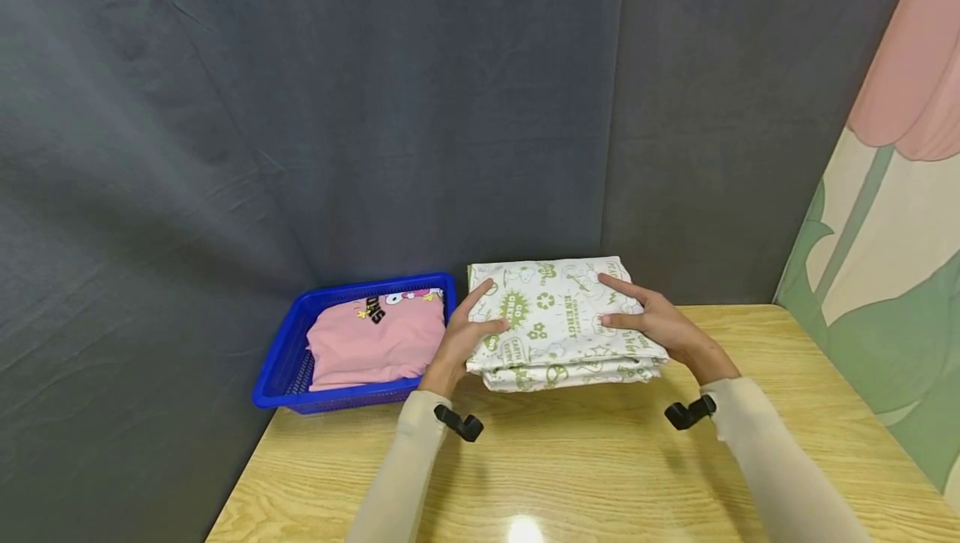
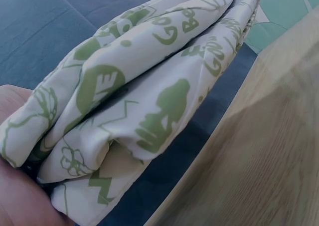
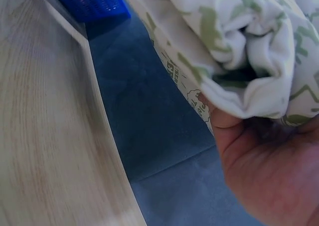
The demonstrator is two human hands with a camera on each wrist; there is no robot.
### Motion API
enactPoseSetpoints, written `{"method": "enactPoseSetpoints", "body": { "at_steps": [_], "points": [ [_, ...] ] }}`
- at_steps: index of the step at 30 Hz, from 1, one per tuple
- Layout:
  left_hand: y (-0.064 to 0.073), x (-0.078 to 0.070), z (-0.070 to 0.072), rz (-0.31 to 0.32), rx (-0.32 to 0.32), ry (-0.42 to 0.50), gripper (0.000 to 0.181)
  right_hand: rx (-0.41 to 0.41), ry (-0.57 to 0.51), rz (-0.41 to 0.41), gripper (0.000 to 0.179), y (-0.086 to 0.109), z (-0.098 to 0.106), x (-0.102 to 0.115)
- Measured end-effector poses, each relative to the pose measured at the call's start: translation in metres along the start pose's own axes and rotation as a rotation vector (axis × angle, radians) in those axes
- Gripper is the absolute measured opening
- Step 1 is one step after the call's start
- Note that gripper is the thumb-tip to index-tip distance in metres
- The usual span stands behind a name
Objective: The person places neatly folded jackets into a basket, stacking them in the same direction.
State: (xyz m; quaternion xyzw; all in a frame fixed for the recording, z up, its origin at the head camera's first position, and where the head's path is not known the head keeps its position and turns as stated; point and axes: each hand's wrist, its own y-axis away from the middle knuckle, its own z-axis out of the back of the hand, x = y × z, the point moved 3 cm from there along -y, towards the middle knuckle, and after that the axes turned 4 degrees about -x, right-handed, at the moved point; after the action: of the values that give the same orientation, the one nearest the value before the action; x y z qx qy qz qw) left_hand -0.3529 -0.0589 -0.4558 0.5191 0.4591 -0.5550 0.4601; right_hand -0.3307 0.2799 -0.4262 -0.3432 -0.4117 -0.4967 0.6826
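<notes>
Both hands hold a folded white cloth with green print (image 1: 558, 309) by its two sides, above the table. My left hand (image 1: 456, 344) grips the left side, its thumb and a finger showing on the upper face. On the opposite side my right hand (image 1: 663, 326) has thumb and finger on top, the others hidden beneath. Close up in the left wrist view, stacked layers of the cloth (image 2: 139, 81) run away from the palm. Rolled folds of the cloth (image 3: 279, 86) rest in the right hand (image 3: 269, 171) in the right wrist view.
A blue plastic basket (image 1: 281, 359) stands at the table's back left, close to the left hand, with a folded pink garment (image 1: 382, 343) inside. The wooden table (image 1: 570, 476) ends at a dark grey curtain (image 1: 450, 109). A flower-painted wall (image 1: 885, 276) borders the right side.
</notes>
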Motion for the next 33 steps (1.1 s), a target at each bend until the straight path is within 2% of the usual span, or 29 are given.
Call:
{"method": "enactPoseSetpoints", "body": {
  "at_steps": [9, 20, 29, 33],
  "points": [
    [0.002, -0.004, 0.018, 0.014, -0.001, -0.020, 0.079, 0.024, -0.032, -0.001, 0.081, -0.005, -0.014, 0.009],
    [0.003, -0.008, 0.048, 0.050, -0.021, -0.080, 0.075, 0.086, -0.102, 0.040, 0.075, -0.019, -0.033, 0.021],
    [0.003, -0.009, 0.071, 0.068, -0.020, -0.064, 0.073, 0.106, -0.112, 0.051, 0.074, -0.029, -0.049, 0.027],
    [0.004, -0.010, 0.080, 0.051, -0.022, -0.057, 0.073, 0.104, -0.150, 0.054, 0.074, -0.035, -0.057, 0.029]
  ]
}}
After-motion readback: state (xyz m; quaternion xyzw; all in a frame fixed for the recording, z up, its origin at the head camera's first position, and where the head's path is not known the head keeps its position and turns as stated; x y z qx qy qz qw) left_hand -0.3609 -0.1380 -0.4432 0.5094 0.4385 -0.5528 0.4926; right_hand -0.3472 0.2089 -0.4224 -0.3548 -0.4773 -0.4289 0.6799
